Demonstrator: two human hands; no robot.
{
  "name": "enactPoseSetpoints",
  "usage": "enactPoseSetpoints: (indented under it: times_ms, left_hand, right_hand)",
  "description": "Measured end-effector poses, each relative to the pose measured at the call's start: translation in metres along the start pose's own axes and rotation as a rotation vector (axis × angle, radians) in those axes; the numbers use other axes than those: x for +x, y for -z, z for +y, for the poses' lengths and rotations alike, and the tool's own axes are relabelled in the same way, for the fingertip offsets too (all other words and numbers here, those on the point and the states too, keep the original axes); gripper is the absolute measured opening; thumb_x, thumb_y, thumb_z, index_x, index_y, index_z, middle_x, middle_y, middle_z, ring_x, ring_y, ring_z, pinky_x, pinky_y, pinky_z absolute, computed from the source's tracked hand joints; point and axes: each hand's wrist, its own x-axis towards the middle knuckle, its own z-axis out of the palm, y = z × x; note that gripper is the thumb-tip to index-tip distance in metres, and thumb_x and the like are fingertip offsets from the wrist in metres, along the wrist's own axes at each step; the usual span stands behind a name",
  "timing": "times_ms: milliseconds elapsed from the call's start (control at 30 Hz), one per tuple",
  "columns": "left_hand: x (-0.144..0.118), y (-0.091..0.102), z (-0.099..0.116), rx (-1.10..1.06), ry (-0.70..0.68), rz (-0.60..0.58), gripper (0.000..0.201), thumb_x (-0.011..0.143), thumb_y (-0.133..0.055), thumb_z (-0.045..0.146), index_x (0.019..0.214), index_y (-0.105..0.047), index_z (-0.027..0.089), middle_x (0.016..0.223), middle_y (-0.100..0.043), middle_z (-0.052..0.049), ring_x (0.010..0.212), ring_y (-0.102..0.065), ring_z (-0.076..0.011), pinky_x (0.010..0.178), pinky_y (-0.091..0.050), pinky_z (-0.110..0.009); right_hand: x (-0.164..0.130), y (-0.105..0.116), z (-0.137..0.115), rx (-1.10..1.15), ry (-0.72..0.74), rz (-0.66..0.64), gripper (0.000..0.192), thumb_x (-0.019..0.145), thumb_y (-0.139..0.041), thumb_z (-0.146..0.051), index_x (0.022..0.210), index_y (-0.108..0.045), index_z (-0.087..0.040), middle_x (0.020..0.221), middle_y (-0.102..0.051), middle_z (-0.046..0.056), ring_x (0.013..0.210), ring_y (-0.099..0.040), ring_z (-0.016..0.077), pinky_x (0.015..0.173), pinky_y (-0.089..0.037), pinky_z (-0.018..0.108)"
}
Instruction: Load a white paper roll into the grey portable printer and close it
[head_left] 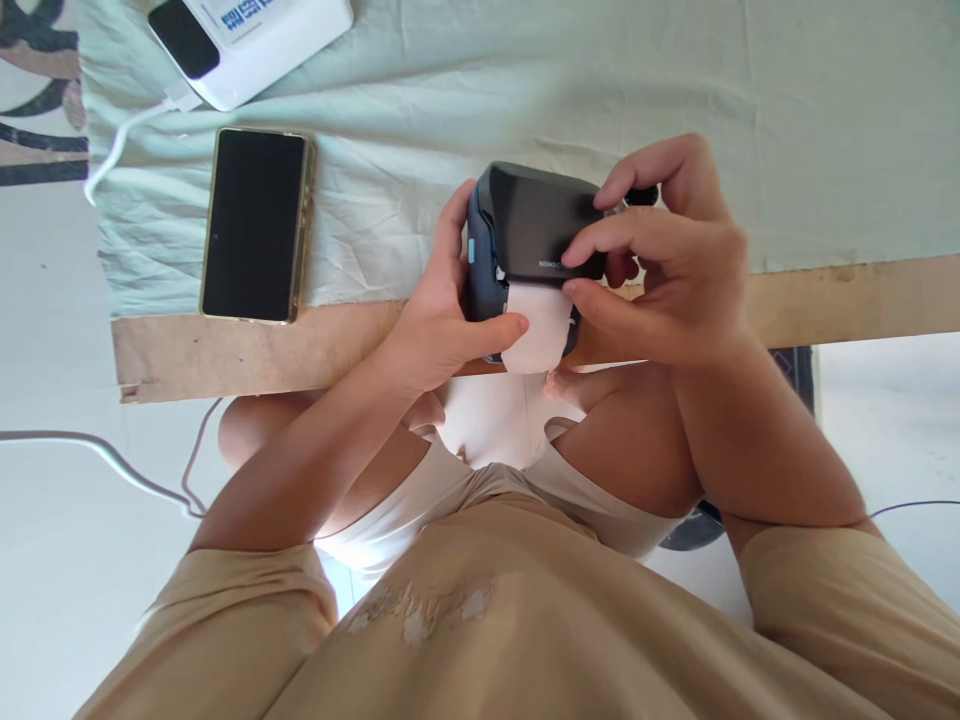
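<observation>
Centre of the frame, the left hand [441, 312] is clamped on the printer [485, 292], thumb on the paper [536, 330], while the right hand's [679, 255] fingers touch the lid [536, 222], gripping or not I cannot tell, and the paper could skew or crease if that thumb slipped.

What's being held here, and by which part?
A dark device: left hand around its left side, thumb on the white paper; right hand touching its black lid.

Single head-worn camera, close above, facing steeply down past its wearer's tan shirt [540, 620] and forward across the cloth-covered table [847, 150].
</observation>
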Motion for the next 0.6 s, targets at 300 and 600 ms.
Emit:
enactPoseSetpoints:
  times_ms: [300, 600]
  left_hand:
    - [0.005, 0.004, -0.008, -0.011, -0.063, -0.065, 0.118, 0.059, -0.094, 0.031, 0.156, -0.027, 0.037, 0.136, -0.067, -0.005, 0.114, -0.074, -0.0279, 0.084, -0.064, -0.035]
    - [-0.01, -0.005, 0.008, 0.013, 0.002, 0.088, 0.065, 0.075, -0.088, 0.038, 0.134, -0.061, 0.033, 0.129, -0.072, -0.003, 0.118, -0.072, -0.0284, 0.085, -0.064, -0.034]
  right_hand:
    - [0.001, 0.0, -0.003, 0.035, -0.073, -0.042, 0.012, 0.093, -0.065, -0.033, 0.094, -0.076, -0.027, 0.122, -0.062, 0.006, 0.063, -0.05, 0.0071, 0.06, -0.057, 0.031]
    - [-0.001, -0.004, -0.008, 0.206, -0.148, -0.172, 0.046, 0.088, -0.073, -0.037, 0.131, -0.057, -0.031, 0.148, -0.056, 0.008, 0.124, -0.065, 0.0256, 0.09, -0.064, 0.04]
